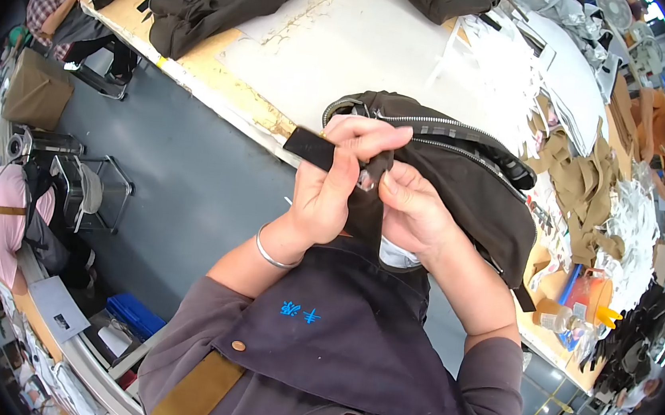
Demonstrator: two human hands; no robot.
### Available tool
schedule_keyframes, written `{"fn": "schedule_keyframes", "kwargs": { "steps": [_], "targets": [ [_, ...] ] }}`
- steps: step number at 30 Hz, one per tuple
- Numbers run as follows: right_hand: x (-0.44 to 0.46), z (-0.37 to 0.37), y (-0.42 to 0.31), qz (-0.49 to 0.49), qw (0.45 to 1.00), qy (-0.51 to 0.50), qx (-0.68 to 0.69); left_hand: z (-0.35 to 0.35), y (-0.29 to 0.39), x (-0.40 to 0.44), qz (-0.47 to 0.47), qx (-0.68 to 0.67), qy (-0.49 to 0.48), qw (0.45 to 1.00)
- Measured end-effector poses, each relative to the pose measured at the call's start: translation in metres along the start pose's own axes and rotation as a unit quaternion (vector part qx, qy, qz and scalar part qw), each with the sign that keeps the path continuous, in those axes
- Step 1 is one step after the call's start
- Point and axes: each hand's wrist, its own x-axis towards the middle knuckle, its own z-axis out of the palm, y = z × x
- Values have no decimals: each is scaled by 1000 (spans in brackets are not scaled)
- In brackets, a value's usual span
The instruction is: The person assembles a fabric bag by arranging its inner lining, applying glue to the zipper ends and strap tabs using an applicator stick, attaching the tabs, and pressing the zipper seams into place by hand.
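Ref. point: dark brown cloth bag w/ silver-toothed zip (498, 231), on pale worktop (339, 56) at near edge, zip side up, gap along zip.

Far L of bag: co-worker in pink top (2, 216), then metal-framed stool (113, 194) on grey floor. Beyond bag, to L: pile of dark cloth bags (224, 1).

Just L of bag: flat black strip (306, 147) sticking out of L hand (331, 175); fingers closed, thumb over strip. Silver bangle (270, 254) on that wrist.

Btwn hands, nr bag's L end: dark brown fabric flap (364, 215); can't tell if joined to bag. R hand (412, 211): thumb + fingers pinched tight on flap edge.

R of bag: tan fabric offcuts (578, 187), white scrap strips (634, 236). R of bag's near end: clear plastic bottle (550, 316).
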Motion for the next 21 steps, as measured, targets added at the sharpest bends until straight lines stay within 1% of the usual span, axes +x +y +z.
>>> {"fn": "schedule_keyframes", "kwargs": {
  "steps": [1, 3, 4, 5, 7, 8, 9, 10, 11, 12, 14, 15, 17, 19, 20, 21],
  "targets": [
    [0, -1, -1, -3, 1000, 13, -1, -1, -1, 2, -21, -2, -5, 1000],
    [2, -5, -5, -14, 999, 42, -2, 2, 1, 7, -91, -91, 27, 991],
    [2, -1, -9, 26, 996, 85, -19, -2, 0, 9, -70, -62, 14, 996],
    [-2, -14, -16, 70, 994, 79, -39, -4, 0, 9, -60, -52, 16, 997],
    [-12, 6, -51, 141, 960, 162, -178, -5, 7, 13, -97, -97, 81, 987],
    [-19, 12, -64, 137, 927, 210, -279, -9, 5, 16, -83, -62, 78, 992],
    [-29, 10, -73, 126, 902, 217, -351, -13, 2, 19, -65, -27, 78, 994],
    [-40, -1, -78, 87, 856, 189, -473, -14, 2, 20, -64, -14, 69, 995],
    [-50, -11, -80, 50, 793, 158, -586, -13, 2, 21, -65, -21, 66, 996],
    [-54, -1, -88, 100, 710, 188, -671, -11, 2, 20, -66, -27, 63, 995],
    [-54, 14, -90, 115, 637, 208, -733, -11, 0, 17, -63, -39, 50, 996],
    [-51, 18, -88, 121, 598, 217, -762, -11, 1, 17, -68, -20, 55, 996],
    [-44, 13, -77, 69, 546, 181, -815, -12, 5, 15, -74, 21, 71, 994],
    [-35, 7, -67, 17, 494, 140, -858, -7, 14, 13, -35, 33, 170, 984],
    [-31, 5, -65, 39, 495, 136, -857, -12, 18, 13, 63, 144, 194, 968],
    [-28, 1, -64, 50, 493, 133, -858, -15, 24, 13, 160, 251, 213, 931]
  ]
}}
